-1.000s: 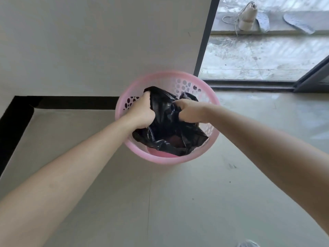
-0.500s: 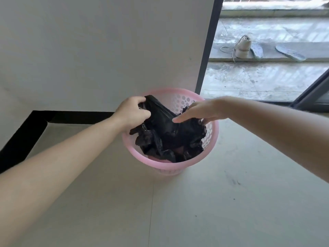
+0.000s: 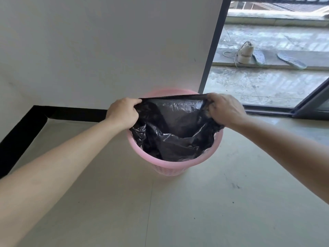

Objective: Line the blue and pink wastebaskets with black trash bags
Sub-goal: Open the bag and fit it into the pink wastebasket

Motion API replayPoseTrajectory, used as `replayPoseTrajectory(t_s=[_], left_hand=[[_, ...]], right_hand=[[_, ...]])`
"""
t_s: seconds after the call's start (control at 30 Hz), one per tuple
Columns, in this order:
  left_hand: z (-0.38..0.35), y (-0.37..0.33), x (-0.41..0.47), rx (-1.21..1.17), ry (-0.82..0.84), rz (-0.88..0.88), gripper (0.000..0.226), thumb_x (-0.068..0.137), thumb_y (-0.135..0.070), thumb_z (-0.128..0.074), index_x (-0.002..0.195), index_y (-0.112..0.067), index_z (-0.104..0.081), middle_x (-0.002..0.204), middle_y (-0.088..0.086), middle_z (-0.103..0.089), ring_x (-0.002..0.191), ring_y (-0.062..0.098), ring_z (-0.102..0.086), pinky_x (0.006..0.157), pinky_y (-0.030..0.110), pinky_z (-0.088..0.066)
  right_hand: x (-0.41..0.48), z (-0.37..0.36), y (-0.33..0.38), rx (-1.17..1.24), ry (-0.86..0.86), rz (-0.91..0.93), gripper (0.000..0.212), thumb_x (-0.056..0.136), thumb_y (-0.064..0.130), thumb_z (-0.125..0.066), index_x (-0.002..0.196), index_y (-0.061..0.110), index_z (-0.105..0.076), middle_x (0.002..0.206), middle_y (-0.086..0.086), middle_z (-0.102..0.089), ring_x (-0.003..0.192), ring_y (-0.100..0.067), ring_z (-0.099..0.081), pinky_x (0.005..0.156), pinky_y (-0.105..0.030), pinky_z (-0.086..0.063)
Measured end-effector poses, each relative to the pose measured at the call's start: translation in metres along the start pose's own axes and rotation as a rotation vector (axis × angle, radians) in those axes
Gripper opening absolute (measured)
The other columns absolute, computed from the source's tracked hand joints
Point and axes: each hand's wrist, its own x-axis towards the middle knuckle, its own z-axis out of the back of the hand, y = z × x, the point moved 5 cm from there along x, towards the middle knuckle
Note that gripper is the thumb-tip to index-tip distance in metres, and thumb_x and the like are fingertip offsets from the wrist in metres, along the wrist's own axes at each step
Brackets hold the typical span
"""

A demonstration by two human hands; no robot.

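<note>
A pink perforated wastebasket (image 3: 170,164) stands on the pale floor close to a white wall. A black trash bag (image 3: 176,132) sits inside it, its mouth held open above the rim. My left hand (image 3: 122,114) grips the bag's edge at the basket's left side. My right hand (image 3: 225,109) grips the edge at the right side. The far edge of the bag is stretched taut between both hands, over the basket's back rim. The blue wastebasket is not in view.
A white wall with a black skirting band (image 3: 71,114) runs behind and to the left. A dark door frame (image 3: 211,45) stands right of the basket, with the sliding-door track (image 3: 267,108) beyond. Outside, a shoe (image 3: 245,52) and insoles (image 3: 292,61) lie on a concrete ledge.
The crumpled bag has been pulled open; both hands moved apart to opposite sides of the rim and lifted its edge. The view tilted up, showing more balcony.
</note>
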Motion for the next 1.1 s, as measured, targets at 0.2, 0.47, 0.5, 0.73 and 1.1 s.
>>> replayPoseTrajectory(t_s=[0.2, 0.47, 0.5, 0.73, 1.1], left_hand=[[-0.001, 0.001, -0.014, 0.154, -0.054, 0.026, 0.044, 0.084, -0.029, -0.038, 0.119, -0.023, -0.063, 0.118, 0.01, -0.068, 0.107, 0.037, -0.06, 0.085, 0.039, -0.049], [-0.015, 0.014, -0.013, 0.111, 0.172, 0.042, 0.049, 0.081, -0.066, -0.05, 0.071, -0.019, -0.062, 0.064, -0.004, -0.063, 0.068, 0.024, -0.061, 0.057, 0.03, -0.041], [-0.017, 0.014, -0.012, 0.095, 0.192, 0.059, 0.046, 0.082, -0.06, -0.053, 0.067, -0.017, -0.059, 0.061, -0.003, -0.061, 0.067, 0.026, -0.061, 0.055, 0.029, -0.039], [-0.035, 0.017, -0.011, -0.241, 0.328, 0.189, 0.037, 0.086, -0.042, -0.061, 0.07, -0.008, -0.062, 0.069, 0.002, -0.061, 0.065, 0.02, -0.057, 0.058, 0.029, -0.04], [-0.022, 0.042, 0.0, -0.272, -0.014, 0.423, 0.034, 0.087, -0.043, -0.059, 0.078, -0.011, -0.065, 0.079, 0.006, -0.064, 0.088, 0.033, -0.063, 0.063, 0.03, -0.04]], right_hand=[[-0.003, -0.01, 0.019, -0.21, 0.027, 0.14, 0.052, 0.095, 0.034, -0.03, 0.144, 0.019, -0.038, 0.098, -0.015, -0.068, 0.077, -0.029, -0.061, 0.06, -0.035, -0.04], [0.005, -0.02, 0.021, -0.269, 0.268, 0.056, 0.045, 0.086, 0.058, -0.035, 0.108, 0.026, -0.057, 0.099, -0.011, -0.066, 0.082, -0.029, -0.056, 0.062, -0.033, -0.038], [0.005, -0.022, 0.021, -0.251, 0.306, 0.02, 0.041, 0.085, 0.058, -0.036, 0.101, 0.026, -0.056, 0.095, -0.009, -0.062, 0.081, -0.029, -0.055, 0.062, -0.033, -0.038], [0.007, -0.035, 0.014, 0.132, 0.599, -0.145, 0.044, 0.096, 0.047, -0.043, 0.09, 0.011, -0.065, 0.105, -0.015, -0.062, 0.095, -0.029, -0.055, 0.078, -0.031, -0.04], [-0.003, -0.031, -0.004, 0.699, 0.366, -0.349, 0.061, 0.084, 0.061, -0.064, 0.127, 0.018, -0.06, 0.124, -0.006, -0.065, 0.109, -0.025, -0.064, 0.101, -0.046, -0.048]])
